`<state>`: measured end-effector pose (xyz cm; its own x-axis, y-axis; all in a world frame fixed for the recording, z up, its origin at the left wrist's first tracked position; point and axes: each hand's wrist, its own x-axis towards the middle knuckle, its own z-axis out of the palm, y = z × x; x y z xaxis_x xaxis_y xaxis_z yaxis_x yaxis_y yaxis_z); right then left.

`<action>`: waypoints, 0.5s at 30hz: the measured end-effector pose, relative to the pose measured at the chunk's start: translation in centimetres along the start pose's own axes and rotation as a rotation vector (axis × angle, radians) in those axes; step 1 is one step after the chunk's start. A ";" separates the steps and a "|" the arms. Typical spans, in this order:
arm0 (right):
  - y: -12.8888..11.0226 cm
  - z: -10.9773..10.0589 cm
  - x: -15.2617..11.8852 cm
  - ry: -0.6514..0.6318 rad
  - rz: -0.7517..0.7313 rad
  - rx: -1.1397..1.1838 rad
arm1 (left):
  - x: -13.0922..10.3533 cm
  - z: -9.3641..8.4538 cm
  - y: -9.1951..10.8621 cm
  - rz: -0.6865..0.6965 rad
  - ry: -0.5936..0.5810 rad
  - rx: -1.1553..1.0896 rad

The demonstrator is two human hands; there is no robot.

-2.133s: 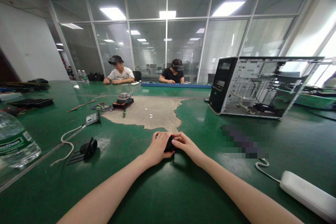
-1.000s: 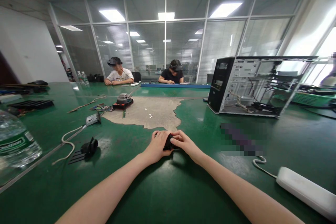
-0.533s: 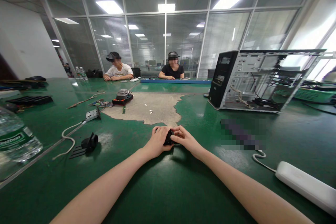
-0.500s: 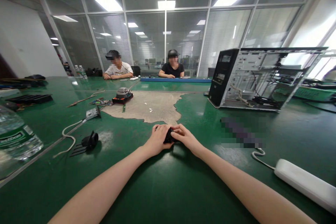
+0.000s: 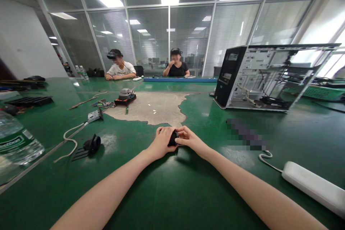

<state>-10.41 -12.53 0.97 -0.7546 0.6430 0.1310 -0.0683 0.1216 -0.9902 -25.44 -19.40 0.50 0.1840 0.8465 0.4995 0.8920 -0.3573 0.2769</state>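
A small black part (image 5: 173, 139) is between my two hands above the green table (image 5: 172, 194), in the middle of the view. My left hand (image 5: 163, 141) wraps round it from the left, its back facing up and covering much of the part. From the right, the fingers and thumb of my right hand (image 5: 190, 139) close on the part's right side. Just beyond my hands lies the worn beige patch (image 5: 164, 109) of the tabletop. What exactly the part is cannot be made out.
An open computer case (image 5: 229, 77) stands at the back right. A white power strip (image 5: 312, 185) lies at the right, a black fan-like part (image 5: 92, 144) and a water bottle (image 5: 18, 138) at the left. Two people (image 5: 120, 68) sit across the table.
My hands stay round the black part, with the right fingers slightly shifted. The person in black has raised a hand to the face. The view has tilted slightly.
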 end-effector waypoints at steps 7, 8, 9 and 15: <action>0.7 0.1 0.6 0.094 0.028 -0.042 | 0.1 -0.2 0.1 -0.014 -0.001 0.001; 0.6 0.0 0.6 0.085 0.033 -0.047 | 0.1 -0.2 0.1 -0.013 -0.002 0.001; 0.5 -0.1 0.5 0.068 0.034 -0.043 | 0.1 -0.2 0.1 -0.012 -0.001 -0.001; -0.2 0.1 -0.1 -0.017 0.003 0.016 | 0.0 -0.1 0.2 -0.015 -0.004 -0.016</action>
<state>-10.33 -12.69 1.19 -0.7659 0.6302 0.1272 -0.0763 0.1074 -0.9913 -25.34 -19.51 0.66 0.1719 0.8535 0.4919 0.8881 -0.3504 0.2976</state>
